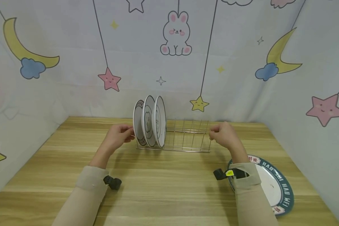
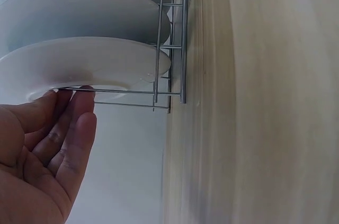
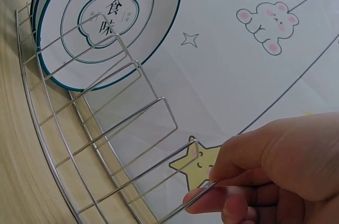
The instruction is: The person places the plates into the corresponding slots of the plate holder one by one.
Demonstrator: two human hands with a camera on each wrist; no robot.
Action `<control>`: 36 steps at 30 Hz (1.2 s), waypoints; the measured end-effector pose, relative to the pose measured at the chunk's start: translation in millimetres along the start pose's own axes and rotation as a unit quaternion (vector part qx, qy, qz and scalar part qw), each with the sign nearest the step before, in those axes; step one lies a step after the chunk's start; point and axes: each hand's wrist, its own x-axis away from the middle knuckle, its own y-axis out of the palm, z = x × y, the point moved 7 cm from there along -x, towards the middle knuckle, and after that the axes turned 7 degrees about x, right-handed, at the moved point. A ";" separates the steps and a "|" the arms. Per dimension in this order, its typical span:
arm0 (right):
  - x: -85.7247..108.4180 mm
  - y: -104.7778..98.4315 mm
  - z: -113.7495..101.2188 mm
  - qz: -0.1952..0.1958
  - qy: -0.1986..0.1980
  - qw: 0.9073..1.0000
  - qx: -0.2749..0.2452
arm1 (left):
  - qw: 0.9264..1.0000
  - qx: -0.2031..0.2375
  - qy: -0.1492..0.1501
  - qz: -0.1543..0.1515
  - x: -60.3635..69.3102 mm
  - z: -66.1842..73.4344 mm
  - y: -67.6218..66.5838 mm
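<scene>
A wire dish rack point(image 1: 187, 150) stands at the back of the table, three white plates point(image 1: 159, 122) upright in its left part. The left hand point(image 1: 117, 136) pinches the rack's left end wire beside the outermost plate; in the left wrist view this hand point(image 2: 53, 144) has thumb and fingertips on the wire. At the rack's right end, the right hand point(image 1: 226, 136) pinches the end wire, and the right wrist view shows that hand point(image 3: 275, 171) with thumb and forefinger round it. Bare slots of the rack point(image 3: 95, 139) lie between this hand and the plates.
A large plate with a dark green lettered rim point(image 1: 286, 191) lies at the right of the wooden table point(image 1: 164, 188), partly under the right forearm. Behind the table hangs a white cloth point(image 1: 147, 62) printed with stars, moons and a rabbit.
</scene>
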 end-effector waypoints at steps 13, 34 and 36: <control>-0.1 10.1 0.3 -0.032 0.002 0.999 -0.027 | 1.000 -0.008 0.002 0.011 4.0 -2.6 -5.2; 16.1 -13.8 -5.9 0.000 0.012 1.000 -0.016 | 0.999 -0.031 0.003 0.008 -0.5 1.6 -2.6; 20.6 -16.9 -5.7 0.012 0.005 1.000 -0.008 | 0.999 -0.031 0.004 0.008 -0.9 1.4 -2.2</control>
